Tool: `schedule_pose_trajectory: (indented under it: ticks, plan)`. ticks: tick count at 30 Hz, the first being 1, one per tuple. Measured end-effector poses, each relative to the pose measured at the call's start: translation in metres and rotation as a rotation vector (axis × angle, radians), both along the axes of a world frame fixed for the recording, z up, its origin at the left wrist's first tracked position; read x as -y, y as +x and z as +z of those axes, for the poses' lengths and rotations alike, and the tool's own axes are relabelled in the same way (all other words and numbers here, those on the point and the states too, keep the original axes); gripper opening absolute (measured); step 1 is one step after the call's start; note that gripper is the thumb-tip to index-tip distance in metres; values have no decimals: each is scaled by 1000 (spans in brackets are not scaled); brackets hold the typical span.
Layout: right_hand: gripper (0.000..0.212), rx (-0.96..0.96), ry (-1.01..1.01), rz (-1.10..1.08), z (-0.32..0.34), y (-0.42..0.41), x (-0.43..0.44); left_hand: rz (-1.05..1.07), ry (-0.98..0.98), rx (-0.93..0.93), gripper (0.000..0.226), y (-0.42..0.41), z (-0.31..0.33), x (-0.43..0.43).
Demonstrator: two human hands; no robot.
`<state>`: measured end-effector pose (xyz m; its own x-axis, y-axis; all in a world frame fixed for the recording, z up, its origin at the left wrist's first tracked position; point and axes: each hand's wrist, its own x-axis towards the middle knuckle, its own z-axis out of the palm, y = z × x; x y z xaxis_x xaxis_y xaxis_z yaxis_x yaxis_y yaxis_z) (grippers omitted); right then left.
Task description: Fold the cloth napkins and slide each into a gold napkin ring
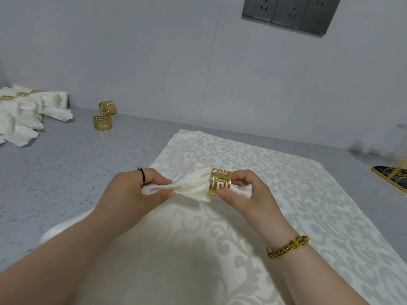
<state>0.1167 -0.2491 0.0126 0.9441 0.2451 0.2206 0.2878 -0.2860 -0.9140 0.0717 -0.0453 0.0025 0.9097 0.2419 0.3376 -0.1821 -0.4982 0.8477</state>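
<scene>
Nearest: 2 bare forearms reach in from the bottom edge over a cream damask cloth [275,216] spread flat on the grey speckled desk [66,168]. Right wrist carries a braided gold-and-multicolour bracelet [288,246].

Left hand [141,188]: fingers closed, pinching 1 end of a rolled cream napkin [191,190]. Thin black band [142,172] on a left finger.

Right hand [246,188]: thumb and fingers pinched on a gold napkin ring [220,182] with a cut-out key pattern. The napkin passes through this ring; a short end sticks out on the right side, under the right fingers, the longer bunched part runs left to the left hand. Napkin and ring are held just above the damask cloth, about mid-frame.

Farther, left: 2 loose gold rings [103,122] sit on the desk near the wall, close together, 1 [107,107] behind the other, tilted. Far left: a pile of finished napkins [28,111], white rolls already in gold rings, at least 3 rings visible.

Right edge: a gold wire rack [394,172] with something dark inside, partly cut off, contents unclear.

Back: pale wall [154,51], with a row of grey power sockets [290,14] at the top.
</scene>
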Motion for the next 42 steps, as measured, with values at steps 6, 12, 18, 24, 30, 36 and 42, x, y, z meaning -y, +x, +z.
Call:
schedule_pose_trajectory:
  ticks: [6,12,18,24,30,36,42]
  plan:
    - [26,-9,44,60,0,1,2,-93,29,-17,42,-2,-2,4]
    - [23,-105,27,75,4,0,3,-170,76,-44,52,-5,0,6]
    - [35,-439,410,83,10,3,5,-151,64,-15,57,-5,0,7]
    - [27,-641,452,113,1,8,4,-149,100,-38,59,-3,-3,11]
    - [26,-627,411,145,-2,10,2,-185,102,-18,56,0,-7,11]
    - [14,-599,284,44,-9,13,-5,-294,322,-60,24,0,-11,19]
    - [14,-502,166,-76,-9,11,-10,-240,402,-188,38,-3,-5,23]
